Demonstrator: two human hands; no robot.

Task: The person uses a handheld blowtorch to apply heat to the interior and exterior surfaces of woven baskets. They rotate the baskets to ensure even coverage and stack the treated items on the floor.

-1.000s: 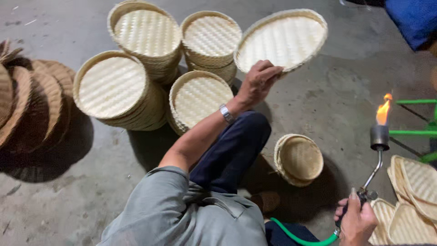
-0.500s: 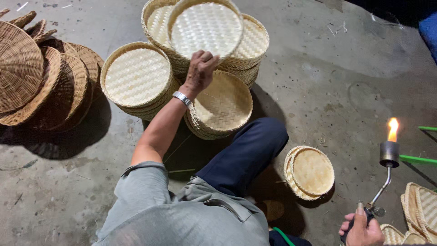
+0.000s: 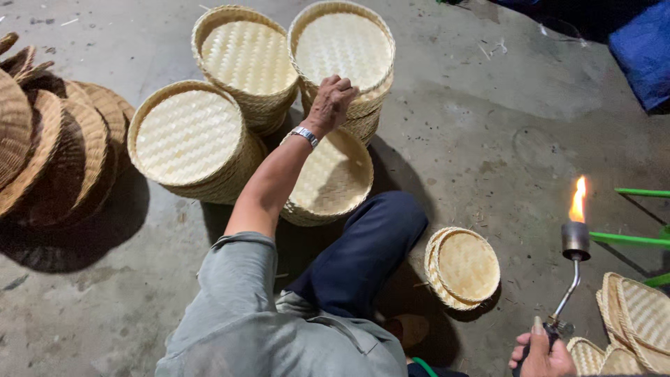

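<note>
My left hand [image 3: 333, 101] reaches forward, its fingers curled on the near rim of a round pale woven tray [image 3: 342, 45]. That tray lies flat on top of the far right stack. My wrist carries a metal watch. At the bottom right my right hand [image 3: 539, 357] grips the handle of a gas torch [image 3: 575, 241]. The torch points up, with a yellow flame [image 3: 578, 199] burning above its head. My bent knee in dark trousers lies between the two hands.
Three more stacks of pale woven trays stand on the concrete floor: left [image 3: 188, 136], far middle [image 3: 248, 59] and near [image 3: 331, 178]. A small stack [image 3: 464, 265] leans by my knee. Darker baskets [image 3: 49, 146] lie at left. Trays [image 3: 638, 314] and a green frame [image 3: 628, 239] sit at right.
My left hand carried the tray, raised and tilted, across and down onto the far right stack, where it now lies flat. The torch hand stayed low at right.
</note>
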